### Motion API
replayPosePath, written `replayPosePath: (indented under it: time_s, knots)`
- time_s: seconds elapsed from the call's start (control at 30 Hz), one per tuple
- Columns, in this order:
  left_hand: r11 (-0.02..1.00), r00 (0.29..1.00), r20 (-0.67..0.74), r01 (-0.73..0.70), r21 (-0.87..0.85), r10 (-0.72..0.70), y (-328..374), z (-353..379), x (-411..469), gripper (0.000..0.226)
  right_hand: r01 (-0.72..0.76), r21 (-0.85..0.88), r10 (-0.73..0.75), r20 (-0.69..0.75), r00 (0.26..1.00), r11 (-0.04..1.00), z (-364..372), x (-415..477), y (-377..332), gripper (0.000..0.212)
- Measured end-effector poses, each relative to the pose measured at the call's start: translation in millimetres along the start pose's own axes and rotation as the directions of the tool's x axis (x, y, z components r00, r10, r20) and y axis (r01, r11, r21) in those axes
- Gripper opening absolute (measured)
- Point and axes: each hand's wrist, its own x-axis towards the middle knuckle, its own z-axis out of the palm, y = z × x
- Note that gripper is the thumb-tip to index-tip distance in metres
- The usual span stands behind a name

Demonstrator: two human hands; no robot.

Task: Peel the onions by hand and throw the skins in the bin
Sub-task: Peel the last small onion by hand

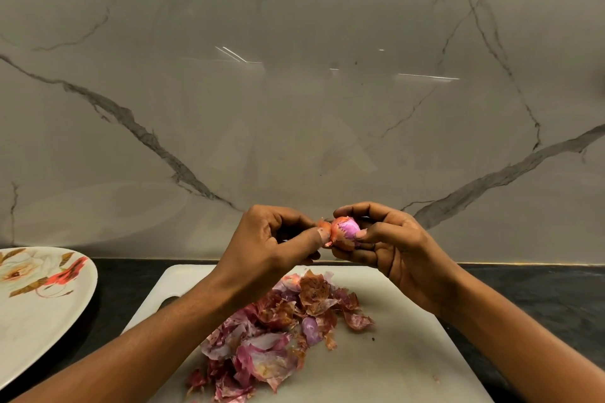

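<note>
The right hand's (pixel 386 245) grip curls round a small onion (pixel 347 228); the left hand (pixel 271 239) pinches its loose skin (pixel 324 234) at 9 o'clock. At 6 o'clock, peeled skins (pixel 275 330) heap on the board (pixel 409 353). Pulled hard, brittle skin could tear short.

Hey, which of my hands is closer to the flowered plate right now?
Left. The left hand is above the cutting board, right of the flowered plate; the right hand is farther right, on the far side of the onion.
</note>
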Motion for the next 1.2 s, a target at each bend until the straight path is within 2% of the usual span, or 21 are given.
replayPosePath:
  time_s: [0.1, 0.17, 0.33, 0.6, 0.83, 0.97, 1.03, 1.2]
  knots:
    - [0.997, 1.000, -0.011, -0.008, 0.082, 0.009, 0.2, 3.3, -0.1, 0.021, -0.002, -0.036, 0.003, 0.016, 1.000, 0.999, 1.9, -0.9, 0.4, 0.044]
    - [0.997, 1.000, -0.028, 0.000, 0.077, 0.002, -0.4, 3.6, 0.3, 0.010, 0.002, -0.062, 0.000, 0.034, 0.999, 0.998, 4.0, -2.3, -0.7, 0.042]
    - [0.997, 0.999, -0.043, -0.016, 0.081, 0.019, 1.7, 3.2, -0.1, 0.007, 0.034, -0.164, -0.033, 0.011, 0.999, 0.986, 8.5, -6.0, -2.6, 0.044]
    - [0.996, 0.989, -0.147, 0.001, 0.092, 0.012, -0.3, -0.4, 3.8, 0.008, 0.014, -0.023, -0.012, 0.089, 0.996, 1.000, 3.4, -4.1, -1.1, 0.046]
    - [0.995, 0.977, -0.214, 0.001, 0.104, 0.022, -0.3, -3.6, 5.5, 0.009, 0.038, 0.016, -0.039, 0.058, 0.998, 0.999, -0.1, -2.3, -2.3, 0.041]
    - [0.991, 0.990, -0.142, 0.004, 0.135, 0.016, 1.1, -1.9, 3.2, 0.009, 0.016, 0.025, -0.017, 0.029, 0.999, 1.000, 1.1, -3.1, -4.0, 0.034]
    - [0.986, 0.997, -0.076, 0.018, 0.166, -0.005, 0.9, -0.6, 2.4, 0.006, -0.013, -0.001, 0.013, 0.006, 1.000, 1.000, 2.6, -3.4, -4.5, 0.038]
    - [0.985, 0.999, 0.004, 0.044, 0.167, -0.045, -0.1, -3.8, 3.1, 0.028, -0.038, -0.138, 0.036, -0.016, 0.999, 0.990, 6.2, -4.5, -6.5, 0.041]
